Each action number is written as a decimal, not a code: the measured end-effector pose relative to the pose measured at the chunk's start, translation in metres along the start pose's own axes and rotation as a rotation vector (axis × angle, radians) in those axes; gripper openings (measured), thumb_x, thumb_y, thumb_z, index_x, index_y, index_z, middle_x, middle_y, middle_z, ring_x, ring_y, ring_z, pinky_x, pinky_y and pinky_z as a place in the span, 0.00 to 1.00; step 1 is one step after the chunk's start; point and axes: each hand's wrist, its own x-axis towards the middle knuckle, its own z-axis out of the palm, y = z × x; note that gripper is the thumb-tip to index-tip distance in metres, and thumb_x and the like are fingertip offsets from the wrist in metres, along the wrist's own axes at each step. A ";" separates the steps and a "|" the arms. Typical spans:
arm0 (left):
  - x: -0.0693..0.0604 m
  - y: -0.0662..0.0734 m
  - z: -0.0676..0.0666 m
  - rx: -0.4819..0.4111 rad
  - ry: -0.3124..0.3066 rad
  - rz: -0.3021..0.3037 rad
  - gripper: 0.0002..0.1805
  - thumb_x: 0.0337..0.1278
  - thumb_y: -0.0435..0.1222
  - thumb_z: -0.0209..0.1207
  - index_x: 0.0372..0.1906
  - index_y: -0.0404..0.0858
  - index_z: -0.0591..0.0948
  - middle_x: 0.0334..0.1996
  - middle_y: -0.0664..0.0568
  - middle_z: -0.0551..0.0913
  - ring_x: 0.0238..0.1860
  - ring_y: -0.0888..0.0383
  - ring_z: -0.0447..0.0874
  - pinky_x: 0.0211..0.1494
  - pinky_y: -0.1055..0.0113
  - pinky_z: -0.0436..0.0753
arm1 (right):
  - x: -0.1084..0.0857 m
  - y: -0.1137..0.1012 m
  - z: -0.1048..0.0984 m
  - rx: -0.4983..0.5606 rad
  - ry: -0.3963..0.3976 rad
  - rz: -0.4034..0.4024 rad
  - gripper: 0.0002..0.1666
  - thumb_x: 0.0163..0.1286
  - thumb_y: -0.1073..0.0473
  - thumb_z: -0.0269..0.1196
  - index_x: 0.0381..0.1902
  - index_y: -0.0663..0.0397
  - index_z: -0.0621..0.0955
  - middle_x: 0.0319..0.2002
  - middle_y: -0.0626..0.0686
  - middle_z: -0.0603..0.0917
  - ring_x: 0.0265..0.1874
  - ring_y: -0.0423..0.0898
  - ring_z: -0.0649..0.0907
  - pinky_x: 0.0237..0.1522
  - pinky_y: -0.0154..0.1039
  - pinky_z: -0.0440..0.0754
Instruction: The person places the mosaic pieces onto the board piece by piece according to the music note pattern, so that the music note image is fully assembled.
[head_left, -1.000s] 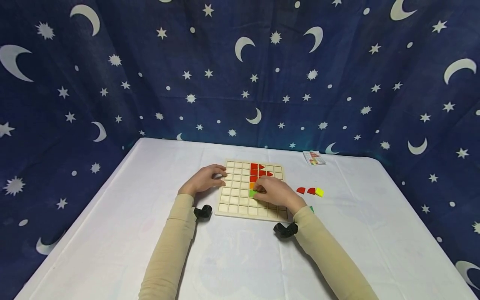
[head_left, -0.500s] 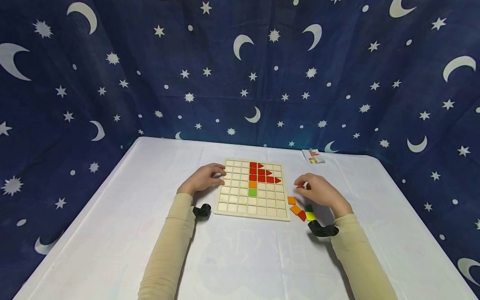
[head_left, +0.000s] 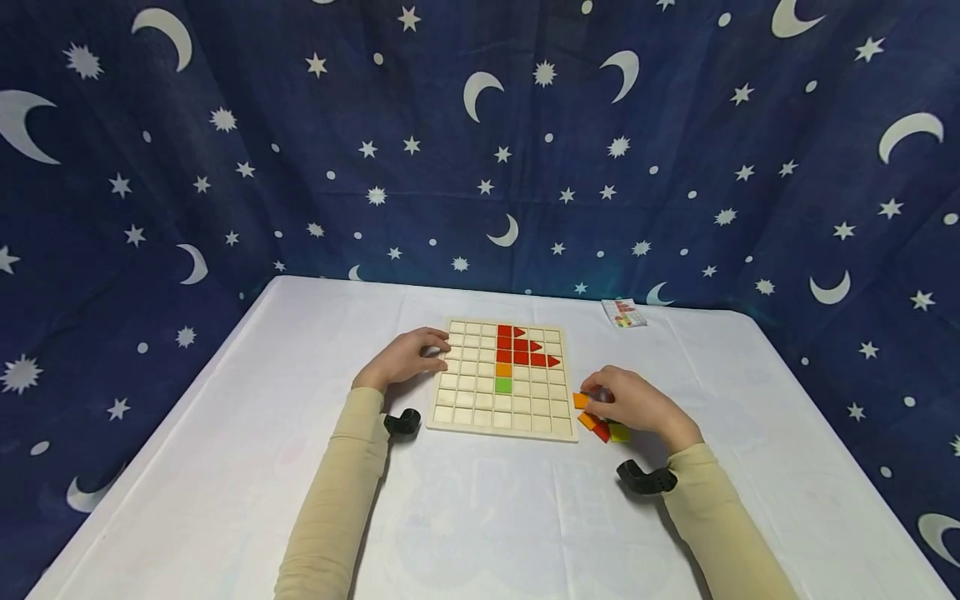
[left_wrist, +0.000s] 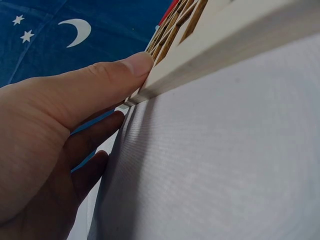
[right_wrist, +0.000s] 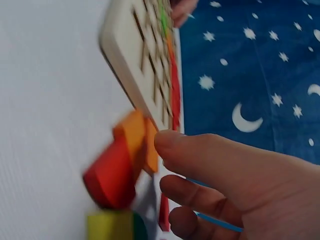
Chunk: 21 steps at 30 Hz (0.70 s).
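Observation:
A wooden grid board [head_left: 465,400] lies on the table, with red tiles [head_left: 521,358] in three rows, an orange tile [head_left: 503,370] and a green tile [head_left: 503,385] below them. My left hand [head_left: 401,358] rests at its left edge; in the left wrist view the thumb [left_wrist: 137,65] touches the rim. My right hand [head_left: 637,404] is over loose pieces just right of the board, fingers bent and thumb beside an orange piece [head_left: 581,401]. Near it lie another orange piece [head_left: 587,420], a red piece [head_left: 602,431] and a yellow piece [head_left: 618,432]. More red [right_wrist: 164,212] shows under the fingers.
A small picture card [head_left: 624,313] lies at the back right of the white table [head_left: 480,517]. Behind the table hangs a dark blue cloth [head_left: 420,192] with moons and stars. Black wrist cameras [head_left: 647,478] stick out from both sleeves.
My right hand has left the board for the loose pieces on the right, then dropped a little nearer. The third red row and the loose pieces are uncovered. The left hand stays put.

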 end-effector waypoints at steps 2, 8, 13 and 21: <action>-0.001 0.000 0.000 -0.003 0.001 0.000 0.21 0.58 0.38 0.67 0.55 0.35 0.82 0.66 0.44 0.72 0.70 0.45 0.64 0.73 0.53 0.63 | 0.003 -0.005 0.004 -0.017 0.012 -0.020 0.15 0.64 0.56 0.68 0.46 0.58 0.84 0.35 0.49 0.78 0.31 0.43 0.74 0.35 0.37 0.77; -0.001 -0.001 -0.001 0.012 0.005 0.015 0.20 0.58 0.38 0.67 0.55 0.35 0.82 0.65 0.44 0.73 0.69 0.46 0.65 0.73 0.53 0.64 | 0.007 -0.010 0.008 -0.041 0.037 0.012 0.12 0.64 0.57 0.68 0.43 0.57 0.83 0.34 0.48 0.77 0.30 0.43 0.74 0.34 0.37 0.77; 0.000 -0.001 0.000 0.006 0.004 0.009 0.20 0.58 0.39 0.67 0.55 0.35 0.82 0.66 0.45 0.72 0.70 0.46 0.64 0.73 0.53 0.63 | 0.007 -0.008 0.006 -0.057 0.036 0.080 0.14 0.64 0.55 0.68 0.44 0.56 0.83 0.35 0.49 0.78 0.31 0.45 0.74 0.36 0.40 0.78; 0.001 -0.002 0.001 0.004 0.003 0.018 0.20 0.59 0.38 0.66 0.55 0.35 0.82 0.66 0.44 0.72 0.69 0.45 0.65 0.73 0.52 0.64 | 0.008 -0.003 0.007 -0.061 0.025 0.101 0.15 0.64 0.55 0.68 0.44 0.57 0.83 0.35 0.49 0.78 0.32 0.45 0.75 0.37 0.41 0.80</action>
